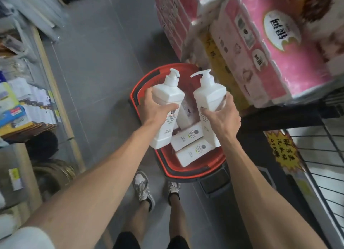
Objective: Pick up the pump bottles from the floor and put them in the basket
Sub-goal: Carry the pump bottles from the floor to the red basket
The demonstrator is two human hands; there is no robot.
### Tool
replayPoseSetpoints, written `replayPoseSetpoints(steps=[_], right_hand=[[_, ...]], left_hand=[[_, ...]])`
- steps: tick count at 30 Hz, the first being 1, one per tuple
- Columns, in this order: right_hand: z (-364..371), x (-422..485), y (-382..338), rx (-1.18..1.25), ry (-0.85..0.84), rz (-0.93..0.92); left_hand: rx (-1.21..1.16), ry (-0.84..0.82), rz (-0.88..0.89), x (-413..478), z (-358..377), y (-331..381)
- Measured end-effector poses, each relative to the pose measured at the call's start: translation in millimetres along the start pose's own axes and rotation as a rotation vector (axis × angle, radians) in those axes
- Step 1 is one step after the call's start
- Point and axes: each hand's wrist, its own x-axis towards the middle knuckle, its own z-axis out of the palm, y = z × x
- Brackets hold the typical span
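I hold two white pump bottles upright over a red basket (168,167) that stands on the grey floor. My left hand (155,108) grips the left pump bottle (166,99) around its middle. My right hand (222,116) grips the right pump bottle (209,96) the same way. Both pump heads point away from me. Inside the basket lie several more white bottles (188,137), on their sides beneath the two I hold.
Pink packs of tissue rolls (270,44) are stacked on a shelf at the right, above a black wire rack (325,165). A low shelf with packaged goods (16,109) lines the left. My feet (143,189) stand just behind the basket.
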Motion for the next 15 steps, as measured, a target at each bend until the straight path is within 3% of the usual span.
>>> replayPoseSetpoints(steps=[15], right_hand=[[102.8,113.1,24.8,-0.151,-0.101,-0.120]], left_hand=[[-0.179,0.143,-0.299,101.7,68.5,-73.0]])
